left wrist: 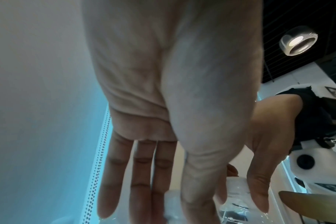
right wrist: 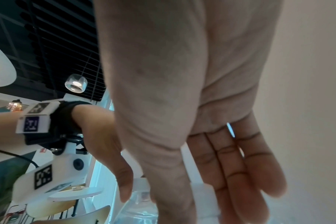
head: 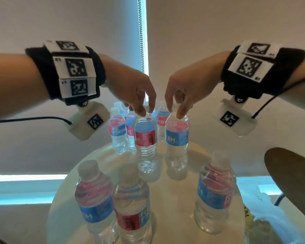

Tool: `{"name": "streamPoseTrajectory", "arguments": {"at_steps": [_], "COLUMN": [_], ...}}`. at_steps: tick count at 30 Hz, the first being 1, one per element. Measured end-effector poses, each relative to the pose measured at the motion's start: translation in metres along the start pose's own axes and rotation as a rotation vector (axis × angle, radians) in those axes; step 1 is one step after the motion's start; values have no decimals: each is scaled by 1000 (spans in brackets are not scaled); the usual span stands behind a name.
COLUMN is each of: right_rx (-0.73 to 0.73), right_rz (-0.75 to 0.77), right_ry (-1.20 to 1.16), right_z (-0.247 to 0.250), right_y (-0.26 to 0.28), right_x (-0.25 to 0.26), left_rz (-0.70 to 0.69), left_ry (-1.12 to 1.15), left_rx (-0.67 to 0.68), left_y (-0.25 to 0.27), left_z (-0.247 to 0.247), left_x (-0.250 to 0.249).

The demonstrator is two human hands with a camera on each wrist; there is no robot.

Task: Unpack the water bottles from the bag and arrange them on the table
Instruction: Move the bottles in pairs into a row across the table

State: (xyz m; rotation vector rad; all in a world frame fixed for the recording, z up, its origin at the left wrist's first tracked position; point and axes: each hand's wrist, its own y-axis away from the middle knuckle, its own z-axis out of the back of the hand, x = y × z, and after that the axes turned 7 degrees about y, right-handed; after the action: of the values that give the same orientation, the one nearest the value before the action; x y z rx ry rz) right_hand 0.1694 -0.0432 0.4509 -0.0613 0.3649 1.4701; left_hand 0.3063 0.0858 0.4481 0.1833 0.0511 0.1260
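Two clear water bottles stand upright side by side at the middle of the round white table (head: 174, 231). My left hand (head: 144, 111) pinches the white cap of the pink-labelled bottle (head: 145, 138) from above. My right hand (head: 175, 111) pinches the cap of the blue-labelled bottle (head: 177, 138) in the same way. Whether their bases touch the tabletop or hang just above it I cannot tell. In the right wrist view my left hand (right wrist: 113, 159) shows on its bottle (right wrist: 138, 209). In the left wrist view my right hand (left wrist: 259, 159) is on its bottle (left wrist: 238, 195).
Three more bottles stand at the table's near edge: two on the left (head: 93, 199) (head: 132, 208) and one on the right (head: 215, 196). Several others crowd the far edge (head: 118, 131). A brown chair back (head: 292, 176) and a crumpled white bag (head: 268, 221) sit at the lower right.
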Motion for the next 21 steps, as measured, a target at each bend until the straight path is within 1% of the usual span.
{"name": "streamPoseTrajectory", "arguments": {"at_steps": [3,11,21], "right_rx": [-23,-91,-111], "right_rz": [-26,-37,-49], "right_ry": [-11,-16,-26], "right_z": [-12,-40,-58], "right_y": [-30,-92,-114], "right_x": [-19,-48,-64], "left_rz": [52,80,73], "left_ry": [-48,-101,-93], "left_rx": [-21,-70,-57], "left_y": [-23,-80,-109], "left_z": [-1,-16,-26], "left_x": [12,41,55]}}
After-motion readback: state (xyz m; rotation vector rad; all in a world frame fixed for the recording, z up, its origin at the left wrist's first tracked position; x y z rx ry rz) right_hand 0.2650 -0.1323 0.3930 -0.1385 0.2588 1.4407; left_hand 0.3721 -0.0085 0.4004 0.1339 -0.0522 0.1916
